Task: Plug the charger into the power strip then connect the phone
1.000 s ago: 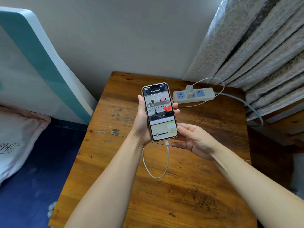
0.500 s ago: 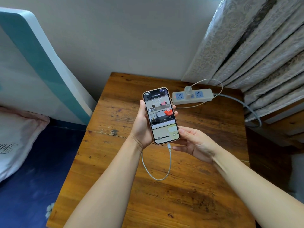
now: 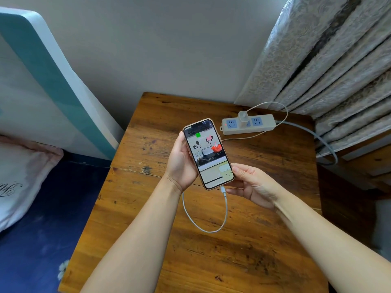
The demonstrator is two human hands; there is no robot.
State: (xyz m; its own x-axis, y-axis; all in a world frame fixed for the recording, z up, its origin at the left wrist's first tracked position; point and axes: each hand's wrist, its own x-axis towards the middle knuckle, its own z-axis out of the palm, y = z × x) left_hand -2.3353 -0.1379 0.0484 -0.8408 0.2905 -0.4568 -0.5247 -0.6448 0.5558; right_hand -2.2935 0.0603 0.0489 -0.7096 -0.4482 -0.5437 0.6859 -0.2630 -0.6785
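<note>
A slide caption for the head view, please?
Left hand and right hand hold the phone, cable attached; charger in power strip.

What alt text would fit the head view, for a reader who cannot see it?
Two hands hold a phone above a wooden table: the left hand grips its side, the right hand pinches its lower corner. A white cable runs from the phone's bottom to a charger plugged into a power strip.

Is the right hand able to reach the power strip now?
Probably yes. The right hand holds only the lower corner of the phone while the left hand grips it, and bare table lies before the power strip; just a thin cable crosses there.
</note>
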